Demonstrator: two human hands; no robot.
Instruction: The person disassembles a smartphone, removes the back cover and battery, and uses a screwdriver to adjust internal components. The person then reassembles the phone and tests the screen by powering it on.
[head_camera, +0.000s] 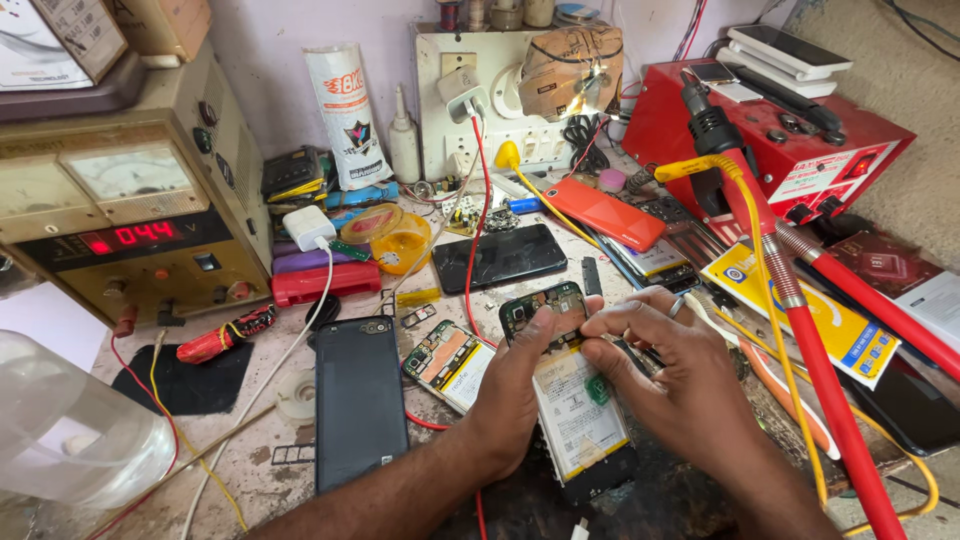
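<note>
Two hands work one opened smartphone (570, 395) on the table (260, 470): left hand (515, 385) grip clamped on its edge, right hand (665, 375) fingertips pinched together at its circuit board (545, 308).

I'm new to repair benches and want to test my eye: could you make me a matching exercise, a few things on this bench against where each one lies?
Things:
1. Opened phone
2. Orange phone
3. Power supply
4. White charger plug

Places:
A. Far left, with a lit red display
B. Under both hands, the left hand and the right hand
C. Beside the power supply, above a red case
D. Behind the hands, towards the wall sockets

Pairs: 1-B, 2-D, 3-A, 4-C
</note>
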